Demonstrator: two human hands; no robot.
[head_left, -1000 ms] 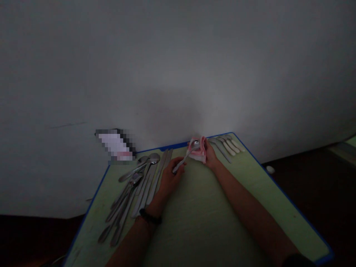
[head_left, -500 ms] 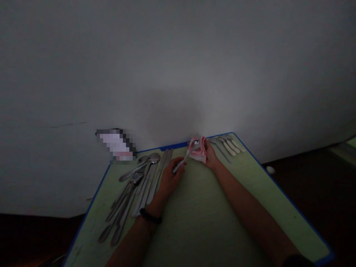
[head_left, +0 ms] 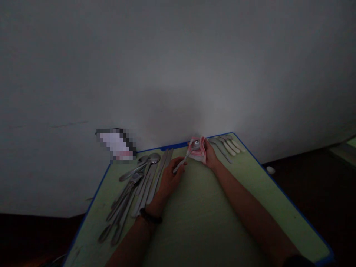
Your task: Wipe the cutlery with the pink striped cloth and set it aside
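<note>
My left hand (head_left: 172, 175) is closed around the handle of a metal spoon (head_left: 187, 155), which slants up to the right. The spoon's bowl lies against a pink and white cloth (head_left: 198, 157). My right hand (head_left: 210, 154) grips that cloth from its right side, its fingers partly hidden behind the fabric. Left of my left hand, several table knives (head_left: 145, 189) lie side by side. Beyond them is a loose pile of spoons and other cutlery (head_left: 126, 202). Right of my right hand, several utensils with pale or metal handles (head_left: 228, 145) lie in a row.
The pale green table (head_left: 200, 222) has a blue edge and stands against a grey wall (head_left: 172, 66). A blurred-out flat object (head_left: 115, 144) leans by the back left corner. On the dark floor at the right is a small white object (head_left: 270, 170).
Both hands keep nearly the same place. The spoon's bowl has shifted very slightly against the cloth, and its inside shows a little more.
</note>
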